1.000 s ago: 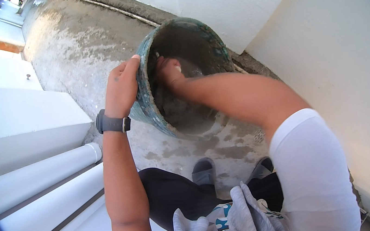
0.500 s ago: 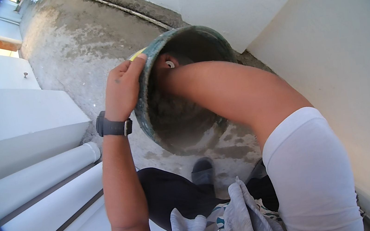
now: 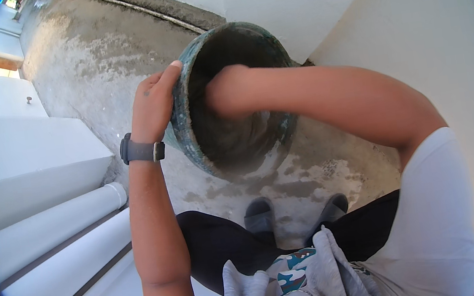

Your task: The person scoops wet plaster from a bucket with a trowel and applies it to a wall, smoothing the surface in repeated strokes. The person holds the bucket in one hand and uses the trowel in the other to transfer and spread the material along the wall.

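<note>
A worn dark green bucket (image 3: pixel 183 116) is tilted on the concrete, its mouth turned toward me, with grey residue and what looks like murky liquid inside. My left hand (image 3: pixel 153 102) grips its left rim, thumb over the edge and fingers along the outer wall. A black watch is on that wrist. Inside the mouth, my right hand (image 3: pixel 232 91) is near the left inner wall. Its fingers are smeared by motion and partly hidden, so what they hold, if anything, does not show.
Wet-patched concrete floor (image 3: pixel 99 58) surrounds the bucket. White walls (image 3: pixel 406 72) rise on the right and behind it. White pipes (image 3: pixel 54 218) run along the left, below a white ledge (image 3: pixel 26 140). A thin pipe (image 3: pixel 153 12) lies along the far wall. My sandalled feet (image 3: pixel 259 214) stand below the bucket.
My right hand has moved within the bucket, and its elbow has swung out to the right. The bucket has shifted slightly up and left, with my left hand still on its rim.
</note>
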`<state>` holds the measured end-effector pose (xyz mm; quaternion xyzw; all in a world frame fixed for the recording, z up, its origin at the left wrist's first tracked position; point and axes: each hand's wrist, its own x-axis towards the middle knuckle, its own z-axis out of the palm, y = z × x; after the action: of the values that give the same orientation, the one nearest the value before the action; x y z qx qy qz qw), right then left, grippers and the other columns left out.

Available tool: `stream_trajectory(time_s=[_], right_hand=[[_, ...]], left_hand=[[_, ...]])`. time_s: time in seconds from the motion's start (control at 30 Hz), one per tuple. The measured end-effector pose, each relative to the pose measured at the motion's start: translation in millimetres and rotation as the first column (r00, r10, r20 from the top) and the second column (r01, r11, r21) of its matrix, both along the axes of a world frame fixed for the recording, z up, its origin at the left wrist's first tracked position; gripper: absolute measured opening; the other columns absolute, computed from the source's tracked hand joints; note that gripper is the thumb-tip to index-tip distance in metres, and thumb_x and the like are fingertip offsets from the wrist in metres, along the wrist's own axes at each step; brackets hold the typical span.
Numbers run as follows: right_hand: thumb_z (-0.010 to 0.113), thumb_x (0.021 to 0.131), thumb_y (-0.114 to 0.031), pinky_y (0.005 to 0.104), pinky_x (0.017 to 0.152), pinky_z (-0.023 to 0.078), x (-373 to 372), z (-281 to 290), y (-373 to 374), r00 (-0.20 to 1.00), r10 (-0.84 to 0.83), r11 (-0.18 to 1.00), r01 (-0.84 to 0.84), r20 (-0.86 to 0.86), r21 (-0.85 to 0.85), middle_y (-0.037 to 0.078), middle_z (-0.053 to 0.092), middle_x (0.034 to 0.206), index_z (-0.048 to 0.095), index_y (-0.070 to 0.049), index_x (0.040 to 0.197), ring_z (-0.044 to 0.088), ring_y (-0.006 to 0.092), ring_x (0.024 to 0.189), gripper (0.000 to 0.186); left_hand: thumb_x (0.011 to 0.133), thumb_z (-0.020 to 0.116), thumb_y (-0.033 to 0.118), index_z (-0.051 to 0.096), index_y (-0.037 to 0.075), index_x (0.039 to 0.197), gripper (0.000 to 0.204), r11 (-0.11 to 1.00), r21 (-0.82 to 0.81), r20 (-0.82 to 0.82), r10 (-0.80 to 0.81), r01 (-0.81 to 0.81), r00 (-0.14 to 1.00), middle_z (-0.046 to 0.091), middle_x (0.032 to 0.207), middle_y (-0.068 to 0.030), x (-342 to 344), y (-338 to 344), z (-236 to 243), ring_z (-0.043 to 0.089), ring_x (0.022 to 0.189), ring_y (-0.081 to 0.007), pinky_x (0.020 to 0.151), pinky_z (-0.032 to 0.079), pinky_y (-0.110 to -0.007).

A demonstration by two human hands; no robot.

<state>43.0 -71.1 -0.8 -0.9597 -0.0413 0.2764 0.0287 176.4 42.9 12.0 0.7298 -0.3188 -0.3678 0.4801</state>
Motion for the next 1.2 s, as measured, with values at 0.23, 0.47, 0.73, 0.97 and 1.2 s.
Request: stream_trajectory(time_s=[0.23,0.47,0.73,0.97,1.2], right_hand=[[0.078,0.077,-0.012,0.0374,0.068,0.060,-17,32,6,0.885,-0.453,0.876,0.421,-0.104,-0.235,0.006,0.077,0.104,0.079,-0.010,0.103,0.075,0.0245,0.092,0.026],[0.079,0.081,-0.020,0.0360,0.070,0.058,11,-57,-24,0.800,-0.370,0.927,0.282,-0.473,-0.249,0.005,0.074,0.107,0.078,-0.012,0.106,0.071,0.0220,0.085,0.026],[0.074,0.086,-0.030,0.0420,0.064,0.054,8,-74,2,0.774,-0.254,0.846,0.468,-0.580,0.254,0.008,0.066,0.075,0.075,-0.007,0.089,0.064,0.0220,0.070,0.023],[0.080,0.078,-0.028,0.0419,0.067,0.059,-5,-43,-19,0.931,-0.344,0.931,0.322,0.119,0.173,0.013,0.076,0.090,0.078,-0.007,0.087,0.074,0.0280,0.088,0.023],[0.078,0.079,-0.020,0.0412,0.078,0.060,19,-112,-22,0.874,-0.486,0.871,0.485,0.012,-0.081,0.008,0.077,0.106,0.079,-0.013,0.106,0.073,0.0274,0.103,0.028]], left_hand=[[0.099,0.059,0.043,0.073,-0.005,0.096,0.050,0.995,-0.043,0.057,0.091,-0.089,0.994,0.066,0.078,-0.0026,-2,-2,-2,0.057,0.070,-0.0094,0.066,0.045,-0.026],[0.100,0.057,0.044,0.066,-0.004,0.082,0.052,0.991,0.101,0.082,0.077,-0.085,0.994,0.054,0.063,-0.0006,-19,-1,2,0.050,0.059,-0.0104,0.057,0.041,-0.030],[0.100,0.060,0.043,0.064,-0.004,0.077,0.053,0.993,0.020,0.123,0.116,-0.120,0.986,0.053,0.064,0.0003,-14,-5,1,0.045,0.060,-0.0094,0.058,0.038,-0.031],[0.101,0.058,0.043,0.071,-0.002,0.090,0.048,0.993,0.022,0.046,0.111,-0.112,0.993,0.059,0.068,0.0010,-10,-2,2,0.050,0.058,-0.0078,0.053,0.039,-0.027],[0.102,0.057,0.041,0.072,-0.002,0.095,0.046,0.992,0.016,-0.006,0.124,-0.124,0.992,0.061,0.071,0.0020,-10,-2,4,0.050,0.058,-0.0069,0.053,0.038,-0.025]])
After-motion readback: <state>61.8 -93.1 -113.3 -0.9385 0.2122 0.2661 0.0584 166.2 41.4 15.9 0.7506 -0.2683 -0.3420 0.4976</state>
